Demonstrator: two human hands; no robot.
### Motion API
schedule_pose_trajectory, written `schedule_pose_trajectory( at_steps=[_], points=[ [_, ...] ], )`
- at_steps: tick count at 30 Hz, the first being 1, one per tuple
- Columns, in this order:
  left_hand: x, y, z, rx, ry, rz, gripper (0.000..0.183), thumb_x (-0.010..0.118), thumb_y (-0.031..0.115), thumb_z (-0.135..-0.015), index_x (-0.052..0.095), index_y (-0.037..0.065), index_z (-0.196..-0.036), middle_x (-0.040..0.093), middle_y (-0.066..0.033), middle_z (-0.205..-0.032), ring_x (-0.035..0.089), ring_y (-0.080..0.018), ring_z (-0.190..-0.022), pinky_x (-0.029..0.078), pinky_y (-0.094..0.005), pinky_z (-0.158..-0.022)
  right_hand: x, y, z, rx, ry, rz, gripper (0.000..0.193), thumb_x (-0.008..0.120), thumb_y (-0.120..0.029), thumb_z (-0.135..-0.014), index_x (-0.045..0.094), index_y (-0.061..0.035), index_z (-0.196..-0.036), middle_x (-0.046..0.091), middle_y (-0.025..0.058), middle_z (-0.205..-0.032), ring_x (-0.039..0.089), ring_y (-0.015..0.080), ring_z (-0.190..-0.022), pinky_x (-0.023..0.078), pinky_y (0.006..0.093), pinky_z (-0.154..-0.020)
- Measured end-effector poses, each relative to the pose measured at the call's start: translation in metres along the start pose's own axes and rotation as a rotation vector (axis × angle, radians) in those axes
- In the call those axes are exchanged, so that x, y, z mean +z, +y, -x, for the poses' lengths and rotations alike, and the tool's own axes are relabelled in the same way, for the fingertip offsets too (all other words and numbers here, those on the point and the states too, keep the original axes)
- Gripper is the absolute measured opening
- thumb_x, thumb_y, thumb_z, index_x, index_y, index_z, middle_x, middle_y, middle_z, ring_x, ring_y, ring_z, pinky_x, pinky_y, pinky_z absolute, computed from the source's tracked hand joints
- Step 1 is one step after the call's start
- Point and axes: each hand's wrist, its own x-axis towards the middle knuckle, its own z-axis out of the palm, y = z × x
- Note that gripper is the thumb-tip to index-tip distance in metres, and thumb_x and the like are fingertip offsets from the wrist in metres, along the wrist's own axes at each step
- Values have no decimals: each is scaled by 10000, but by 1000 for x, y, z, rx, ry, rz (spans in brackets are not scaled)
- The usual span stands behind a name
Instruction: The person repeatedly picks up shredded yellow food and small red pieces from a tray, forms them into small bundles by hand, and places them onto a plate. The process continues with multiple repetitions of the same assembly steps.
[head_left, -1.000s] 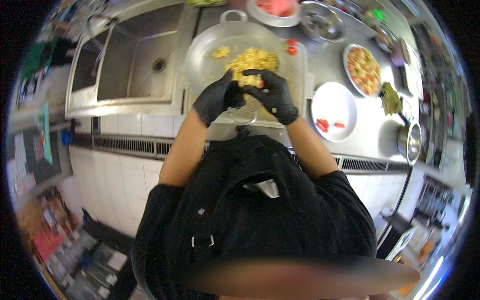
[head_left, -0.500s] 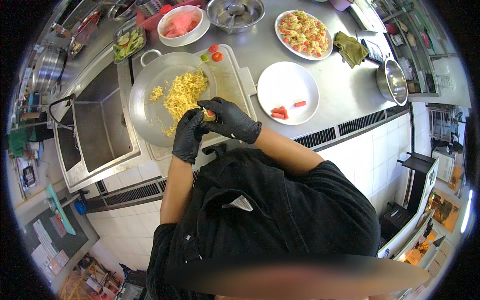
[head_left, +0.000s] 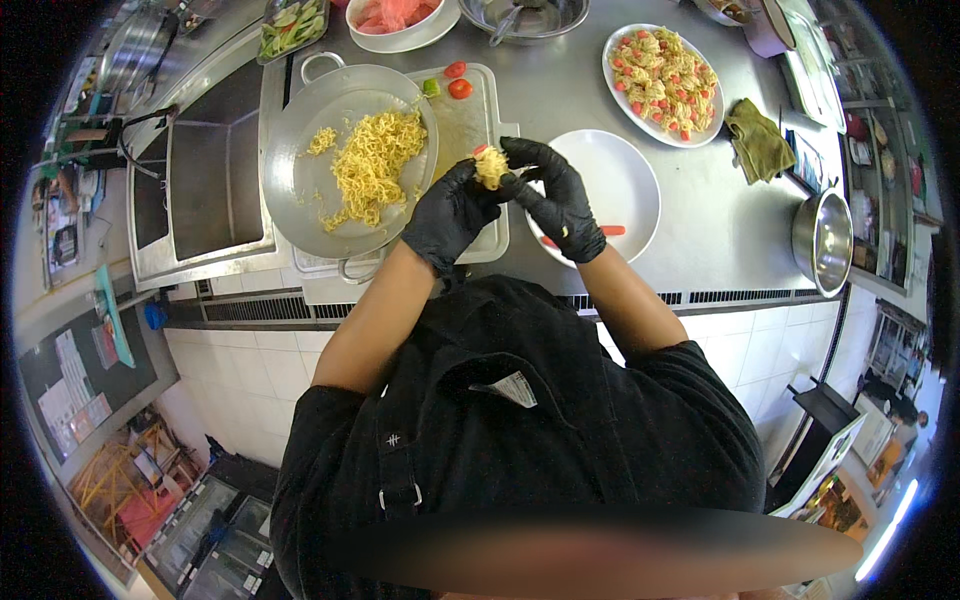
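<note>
Both my hands wear black gloves and meet above the cutting board, between the pan and the round white plate. My left hand (head_left: 445, 215) pinches a noodle-wrapped sausage piece (head_left: 490, 168), a small yellow bundle with red showing at its top. From the other side, the fingers of my right hand (head_left: 565, 205) close on the same bundle. Yellow noodles (head_left: 375, 165) lie heaped in the wide metal pan (head_left: 290, 165) at left. Red sausage pieces (head_left: 611, 230) lie on the round white plate (head_left: 635, 180), partly hidden behind my right hand.
An oval plate (head_left: 612, 80) of noodle-wrapped sausages stands at far right, beside a green cloth (head_left: 757, 140) and a steel bowl (head_left: 825, 240). Tomato pieces (head_left: 460, 89) rest on the cutting board (head_left: 490, 105). A sink (head_left: 215, 170) lies left of the pan.
My hands have moved right with the bundle, from over the pan's edge toward the round plate. The bundle shows more plainly between my fingers. The whole view has shifted.
</note>
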Motion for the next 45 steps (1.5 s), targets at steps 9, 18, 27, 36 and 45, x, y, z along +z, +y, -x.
schedule_pose_trajectory(
  at_steps=[9, 18, 27, 36, 45],
  points=[
    [21, -2, -3, -20, 42, -639, 383, 470, 304, -963, 502, 99, -1285, 640, -55, -1070, 628, -157, -937, 467, -282, -767, -100, 25, -54, 32, 188, 212, 465, 745, -109, -775, 547, -44, -1191, 626, 109, -1080, 616, 184, -926, 499, 320, -813],
    [12, 3, -5, -122, 35, -550, 341, 510, 249, -944, 542, 100, -1250, 638, -41, -1031, 621, -138, -915, 457, -248, -753, -317, 85, -104, 48, 239, 940, 338, 752, -208, -758, 639, -66, -1043, 670, 144, -964, 648, 300, -899, 515, 372, -772],
    [8, -4, 2, -92, 65, -731, 326, 525, 256, -943, 559, 88, -1220, 640, -29, -1029, 617, -128, -910, 453, -263, -772, -279, 84, -88, -210, 324, 1176, 307, 730, -270, -768, 657, -48, -967, 640, 166, -991, 606, 344, -927, 488, 403, -803],
    [-1, -11, 8, -87, 34, -675, 372, 490, 241, -945, 516, 79, -1279, 627, -60, -1099, 618, -148, -938, 473, -272, -783, -157, 92, 71, 105, -469, 841, 256, 686, -140, -732, 589, -93, -964, 571, 146, -964, 568, 354, -938, 473, 433, -796],
    [-23, -39, -4, -105, -86, -503, 358, 595, 302, -918, 576, 69, -1189, 636, -55, -1031, 620, -123, -860, 489, -266, -729, -74, 19, 33, 104, -94, 461, 212, 667, -26, -770, 664, -64, -979, 644, 93, -879, 644, 215, -760, 516, 317, -704]
  ],
)
